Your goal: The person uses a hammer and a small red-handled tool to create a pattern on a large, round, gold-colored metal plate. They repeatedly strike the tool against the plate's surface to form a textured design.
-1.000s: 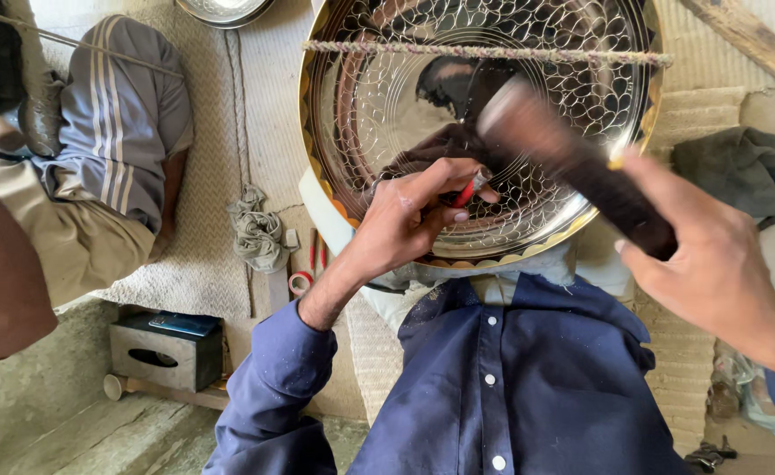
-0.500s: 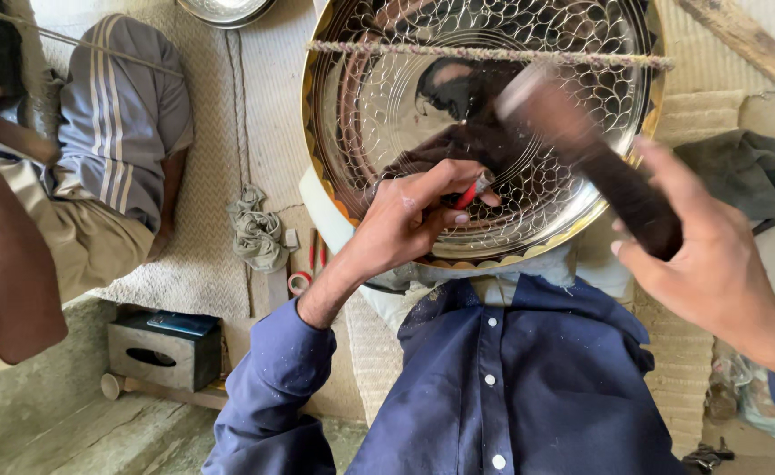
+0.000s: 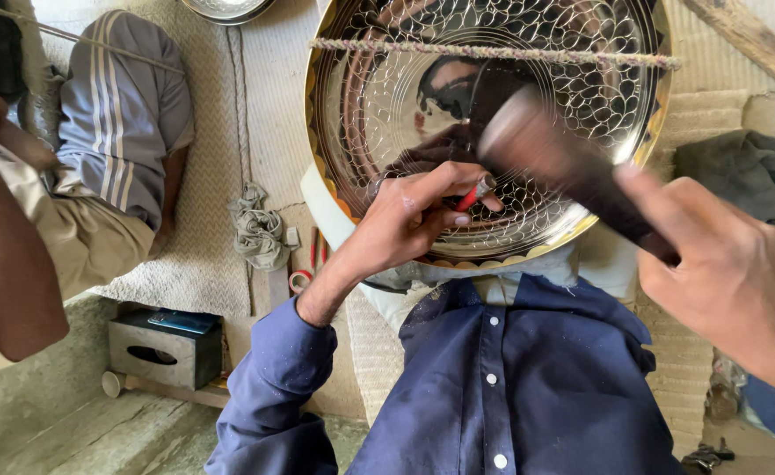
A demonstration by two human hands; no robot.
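Hands work apart: left hand (image 3: 405,224) pinches a red-tipped chisel (image 3: 474,193) against the engraved brass tray (image 3: 361,114), right hand (image 3: 721,264) grips a dark hammer (image 3: 563,167).

The scene is viewed by one head-worn camera, aimed steeply down from close above the lap, with no second view given.
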